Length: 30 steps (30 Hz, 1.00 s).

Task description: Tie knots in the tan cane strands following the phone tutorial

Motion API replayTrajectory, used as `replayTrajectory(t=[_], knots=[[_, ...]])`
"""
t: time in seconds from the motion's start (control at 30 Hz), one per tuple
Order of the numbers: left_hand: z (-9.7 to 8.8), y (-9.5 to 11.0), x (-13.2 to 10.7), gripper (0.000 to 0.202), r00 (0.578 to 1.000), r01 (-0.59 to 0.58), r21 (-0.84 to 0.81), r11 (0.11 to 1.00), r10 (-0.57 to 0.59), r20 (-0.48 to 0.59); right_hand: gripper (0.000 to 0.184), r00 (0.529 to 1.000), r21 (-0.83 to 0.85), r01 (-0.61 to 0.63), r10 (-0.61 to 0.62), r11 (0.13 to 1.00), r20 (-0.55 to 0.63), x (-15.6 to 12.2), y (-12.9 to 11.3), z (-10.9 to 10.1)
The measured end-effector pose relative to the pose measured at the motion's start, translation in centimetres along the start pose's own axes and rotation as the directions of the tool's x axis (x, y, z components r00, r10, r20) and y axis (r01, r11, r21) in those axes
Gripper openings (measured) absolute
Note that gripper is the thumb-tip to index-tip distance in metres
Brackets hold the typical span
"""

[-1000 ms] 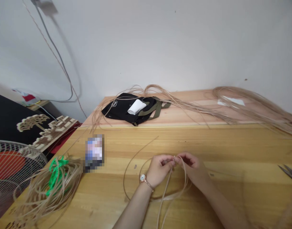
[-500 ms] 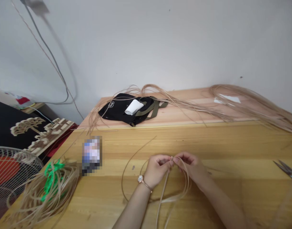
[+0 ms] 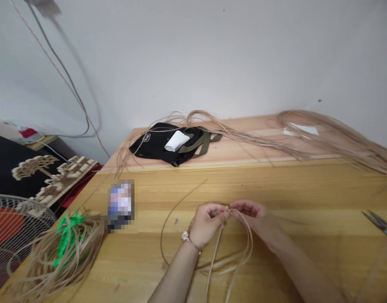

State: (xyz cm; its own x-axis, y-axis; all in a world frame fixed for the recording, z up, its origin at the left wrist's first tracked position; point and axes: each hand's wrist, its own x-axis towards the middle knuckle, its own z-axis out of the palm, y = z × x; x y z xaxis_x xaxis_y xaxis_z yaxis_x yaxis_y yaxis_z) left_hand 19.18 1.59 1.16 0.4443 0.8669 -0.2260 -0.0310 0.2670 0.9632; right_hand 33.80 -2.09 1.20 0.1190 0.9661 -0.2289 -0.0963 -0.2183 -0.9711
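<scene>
Over the middle of the table, my left hand (image 3: 208, 223), with a watch on its wrist, pinches light-brown rattan strands (image 3: 249, 240) at a small crossing or knot between thumb and forefinger. My right hand (image 3: 252, 215) is just to the right, its thumb and fingertips closed on a strand near that crossing. From the pinch the strands bend into a loop below my hands, and loose ends hang toward the near edge. A thin strand end curves out to the left of my left wrist. The exact weave at the fingertips is too small to make out.
A rattan coil tied with green ribbon (image 3: 68, 240) lies at left, by a fan (image 3: 10, 231). Scissors (image 3: 379, 224) lie at right. Behind are a black bag (image 3: 155, 145), a white paper roll (image 3: 177, 141) and long rattan bundles (image 3: 332, 128). A blurred-out item (image 3: 120, 204) lies left of centre.
My right fingertips have drawn slightly away from my left ones, opening a small gap at the crossing. The loop below has shifted a little. My left hand keeps its pinch.
</scene>
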Motion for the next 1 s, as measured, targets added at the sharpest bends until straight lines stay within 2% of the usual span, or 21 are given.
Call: replayTrajectory(t=[0.13,0.3,0.5,0.67,0.87,1.0], knots=[[0.01,-0.20,0.08,0.027,1.000,0.009,0.019,1.000,-0.009,-0.018,0.030,0.999,-0.140,0.032,-0.033,0.990,-0.003,0.14,0.17,-0.09],[0.11,-0.22,0.15,0.026,0.999,0.025,0.019,0.999,-0.025,-0.039,0.029,0.983,-0.382,0.135,-0.173,0.914,-0.066,-0.20,0.07,0.37],[0.32,-0.02,0.13,0.026,0.998,0.038,0.021,0.999,-0.037,-0.040,0.029,0.970,-0.496,0.173,-0.235,0.851,-0.066,-0.63,-0.12,0.67],[0.29,-0.01,0.17,0.026,0.999,0.025,0.021,0.999,-0.025,-0.029,0.030,0.973,-0.477,0.160,-0.220,0.864,-0.074,-0.59,-0.04,0.71],[0.21,0.00,0.09,0.026,1.000,0.019,0.024,1.000,-0.019,-0.006,0.032,0.989,-0.340,0.083,-0.119,0.937,-0.088,-0.56,0.01,0.69],[0.16,-0.18,0.17,0.026,1.000,0.011,0.014,1.000,-0.011,-0.005,0.031,0.995,-0.263,0.073,-0.089,0.962,-0.048,-0.35,0.11,0.61]])
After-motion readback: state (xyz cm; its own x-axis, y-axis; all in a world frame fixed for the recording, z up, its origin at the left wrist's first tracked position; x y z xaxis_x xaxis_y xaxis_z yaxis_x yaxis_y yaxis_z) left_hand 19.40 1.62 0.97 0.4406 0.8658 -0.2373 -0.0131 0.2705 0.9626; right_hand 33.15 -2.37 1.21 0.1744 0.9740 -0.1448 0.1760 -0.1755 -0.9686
